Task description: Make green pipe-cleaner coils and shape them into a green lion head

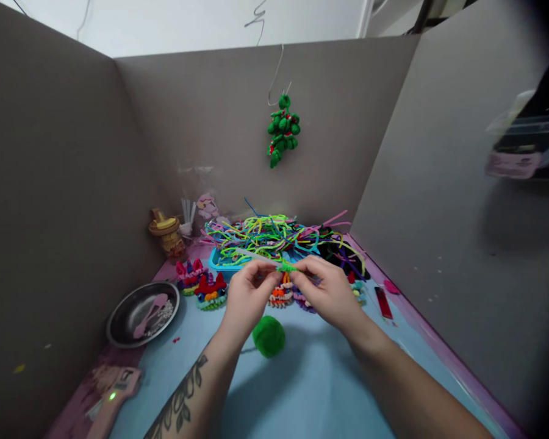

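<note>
Blue tabletop (333,396), grey walls (201,116), hands (249,291) (332,292) above

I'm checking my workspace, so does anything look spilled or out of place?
Tiny red bits lie loose on the blue surface, outside the metal bowl, like stray scraps; fuzzy stems overhang the blue tray untidily.

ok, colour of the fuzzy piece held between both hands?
The fuzzy piece is bright green; best in head view.
</note>
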Motion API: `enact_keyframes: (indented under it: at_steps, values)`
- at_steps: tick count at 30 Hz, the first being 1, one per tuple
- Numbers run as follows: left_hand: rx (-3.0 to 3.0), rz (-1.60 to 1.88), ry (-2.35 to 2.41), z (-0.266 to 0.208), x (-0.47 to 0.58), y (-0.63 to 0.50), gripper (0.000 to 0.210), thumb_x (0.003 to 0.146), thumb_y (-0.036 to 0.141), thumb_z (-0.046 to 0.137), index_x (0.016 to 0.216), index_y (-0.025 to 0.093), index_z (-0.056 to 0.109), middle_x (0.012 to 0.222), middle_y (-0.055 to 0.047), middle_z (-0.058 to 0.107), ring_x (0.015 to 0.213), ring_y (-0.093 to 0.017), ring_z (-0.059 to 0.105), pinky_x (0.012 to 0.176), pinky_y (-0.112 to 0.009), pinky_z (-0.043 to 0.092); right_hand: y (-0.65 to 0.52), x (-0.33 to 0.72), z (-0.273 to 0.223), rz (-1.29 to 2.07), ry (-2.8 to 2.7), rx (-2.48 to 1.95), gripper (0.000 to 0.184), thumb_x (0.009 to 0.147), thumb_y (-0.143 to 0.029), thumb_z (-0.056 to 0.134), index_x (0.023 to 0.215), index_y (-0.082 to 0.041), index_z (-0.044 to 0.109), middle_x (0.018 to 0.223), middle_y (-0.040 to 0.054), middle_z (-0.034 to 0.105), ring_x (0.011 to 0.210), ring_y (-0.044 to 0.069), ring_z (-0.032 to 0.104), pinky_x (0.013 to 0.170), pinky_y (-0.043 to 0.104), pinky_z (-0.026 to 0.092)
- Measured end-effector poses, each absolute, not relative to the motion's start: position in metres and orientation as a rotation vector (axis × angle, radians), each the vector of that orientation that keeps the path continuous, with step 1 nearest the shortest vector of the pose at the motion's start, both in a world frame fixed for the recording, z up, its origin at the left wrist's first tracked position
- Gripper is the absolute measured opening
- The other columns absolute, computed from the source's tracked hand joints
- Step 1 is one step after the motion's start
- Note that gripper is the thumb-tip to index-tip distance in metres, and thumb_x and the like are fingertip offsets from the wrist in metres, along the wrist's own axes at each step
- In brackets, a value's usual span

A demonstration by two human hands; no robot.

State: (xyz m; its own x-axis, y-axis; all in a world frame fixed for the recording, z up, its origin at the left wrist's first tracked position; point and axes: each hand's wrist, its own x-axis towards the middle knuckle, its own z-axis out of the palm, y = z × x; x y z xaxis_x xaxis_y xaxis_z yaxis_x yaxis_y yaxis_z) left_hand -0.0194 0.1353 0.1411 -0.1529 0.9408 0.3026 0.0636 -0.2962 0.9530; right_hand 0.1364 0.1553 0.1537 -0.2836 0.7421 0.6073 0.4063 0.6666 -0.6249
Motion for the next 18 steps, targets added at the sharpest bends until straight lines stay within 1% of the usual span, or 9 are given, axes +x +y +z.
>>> enact_keyframes:
  at_steps: [4, 8, 18]
  values:
    - [1.428, 1.477, 1.266, 0.144, -0.021, 0.133, 0.013, 0.073, 0.025, 0.067, 0.079, 0.015, 0.072, 0.077, -0.004, 0.069, 0.067, -0.014, 0.060, 0.062, -0.023, 0.046, 0.158, 0.137, 0.151, 0.402, -1.903, -0.909, 0.015, 0.084, -0.018, 0.056, 0.071, -0.018, 0.063, 0.068, 0.0012, 0.060, 0.069, 0.016, 0.056, 0.063, 0.026, 0.041]
    - [1.347, 1.389, 1.199, 0.147, -0.022, 0.130, 0.017, 0.074, 0.029, 0.066, 0.080, 0.014, 0.072, 0.070, -0.002, 0.068, 0.061, -0.013, 0.057, 0.058, -0.023, 0.044, 0.159, 0.138, 0.148, 0.330, -1.919, -0.899, 0.012, 0.084, -0.017, 0.056, 0.074, -0.017, 0.063, 0.071, 0.0015, 0.060, 0.071, 0.016, 0.057, 0.065, 0.026, 0.041]
    - [1.168, 1.428, 1.083, 0.142, -0.020, 0.133, 0.019, 0.068, 0.029, 0.073, 0.078, 0.013, 0.071, 0.064, -0.001, 0.065, 0.057, -0.011, 0.053, 0.055, -0.022, 0.040, 0.159, 0.136, 0.140, 0.143, -1.881, -0.862, 0.009, 0.082, -0.014, 0.057, 0.079, -0.019, 0.064, 0.074, 0.0032, 0.061, 0.076, 0.019, 0.057, 0.069, 0.030, 0.044]
